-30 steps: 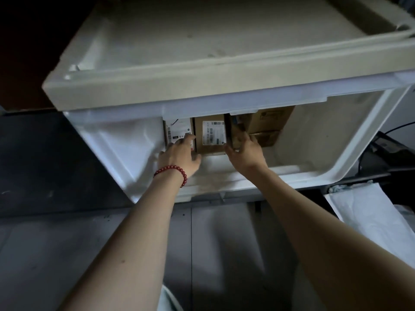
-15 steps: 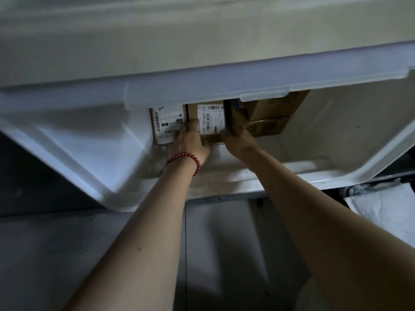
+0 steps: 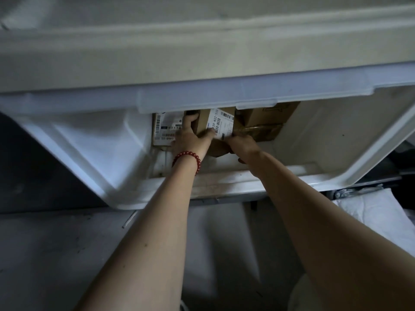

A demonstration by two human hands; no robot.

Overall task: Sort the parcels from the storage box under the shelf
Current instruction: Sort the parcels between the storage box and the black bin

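Fingers (image 3: 190, 122) of left hand (image 3: 190, 141) curled over the top-left corner of the brown parcel (image 3: 219, 124), thumb on its white label; right hand (image 3: 243, 145) clasps the lower right edge, fingertips hidden. Parcel sits tilted at the back of the white storage box (image 3: 89, 149) under the shelf (image 3: 202, 52), between a labelled parcel (image 3: 165, 129) on the left and stacked cartons (image 3: 267, 122) on the right.

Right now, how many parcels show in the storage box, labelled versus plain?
White-labelled parcels: 2 (left parcel; middle parcel, held by left hand and right hand)
Plain brown boxes: 2 (upper box, lower taped box beneath it)
Total: 4 in view; the storage box rim may hide more.
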